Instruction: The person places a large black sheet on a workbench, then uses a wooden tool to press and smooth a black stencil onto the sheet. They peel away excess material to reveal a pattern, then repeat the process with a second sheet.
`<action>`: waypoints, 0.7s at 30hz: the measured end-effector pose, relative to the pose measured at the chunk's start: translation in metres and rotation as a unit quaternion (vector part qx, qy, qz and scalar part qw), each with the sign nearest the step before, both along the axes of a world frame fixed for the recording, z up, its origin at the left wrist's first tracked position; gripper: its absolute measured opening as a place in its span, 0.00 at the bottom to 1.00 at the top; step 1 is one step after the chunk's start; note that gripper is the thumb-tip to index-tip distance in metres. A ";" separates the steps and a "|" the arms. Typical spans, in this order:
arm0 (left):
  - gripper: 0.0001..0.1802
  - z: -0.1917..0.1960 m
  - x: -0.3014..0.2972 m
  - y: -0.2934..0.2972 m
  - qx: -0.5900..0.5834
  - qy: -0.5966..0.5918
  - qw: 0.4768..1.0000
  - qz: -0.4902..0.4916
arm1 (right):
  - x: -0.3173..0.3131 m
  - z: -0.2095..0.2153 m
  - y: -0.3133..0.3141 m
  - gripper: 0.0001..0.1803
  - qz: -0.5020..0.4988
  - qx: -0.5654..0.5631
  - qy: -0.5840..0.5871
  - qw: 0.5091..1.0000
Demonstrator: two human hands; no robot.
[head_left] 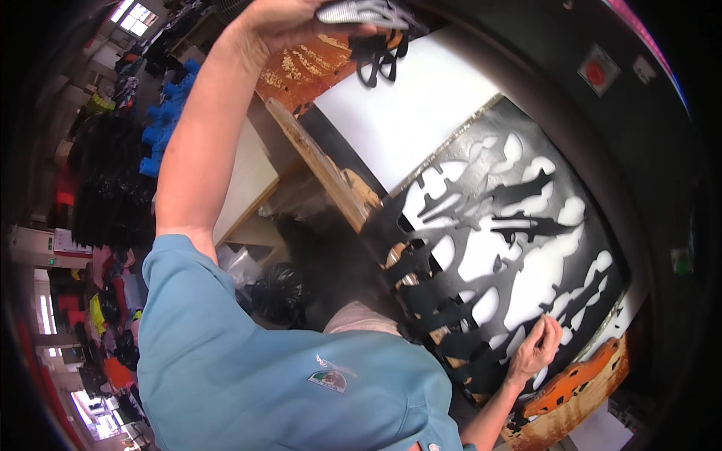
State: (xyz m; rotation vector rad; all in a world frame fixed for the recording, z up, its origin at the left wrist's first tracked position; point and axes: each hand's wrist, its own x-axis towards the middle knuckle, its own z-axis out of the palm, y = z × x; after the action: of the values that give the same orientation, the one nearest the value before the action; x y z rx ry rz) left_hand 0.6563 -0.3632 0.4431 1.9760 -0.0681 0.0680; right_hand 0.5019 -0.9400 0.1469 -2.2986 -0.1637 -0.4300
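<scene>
My left hand (289, 22) is raised at the top edge, its fingers closed around a grey ridged metal die with thin curved strips (365, 13); part of the grip is cut off by the frame. Black looped cut pieces (376, 60) hang just beneath it. Low on the right, my right hand (532, 353) has its fingertips pinched together at a black sheet (519, 124) full of irregular cut-out holes. The sheet lies across a white board (421, 98), which shows through the openings. Ragged black strips (414, 267) trail over the near left edge.
A dark machine beam with a red button (595, 73) stands beyond the board. An orange die-like piece (571, 383) rests on a worn wooden ledge at lower right. A wooden bar (320, 158) runs beside the board. Plastic bags (274, 289) and blue bins (162, 124) are at left.
</scene>
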 end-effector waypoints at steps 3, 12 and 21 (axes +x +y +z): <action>0.17 -0.006 0.035 0.065 -0.186 0.012 0.982 0.007 | 0.001 -0.006 0.001 0.08 -0.024 -0.129 -0.081 0.988; 0.23 -0.220 0.034 0.221 -0.201 0.191 0.917 0.286 | 0.001 -0.013 0.000 0.09 -0.121 -0.211 -0.002 0.970; 0.13 -0.284 0.003 0.241 -0.221 0.017 0.918 0.329 | 0.002 -0.017 -0.004 0.09 -0.133 -0.240 -0.007 0.962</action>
State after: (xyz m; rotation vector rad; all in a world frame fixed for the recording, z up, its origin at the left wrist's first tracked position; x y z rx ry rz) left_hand 0.6592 -0.1226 0.1591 1.4706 0.5928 0.4479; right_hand 0.5044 -0.9440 0.1296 -2.8102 0.0433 -0.5947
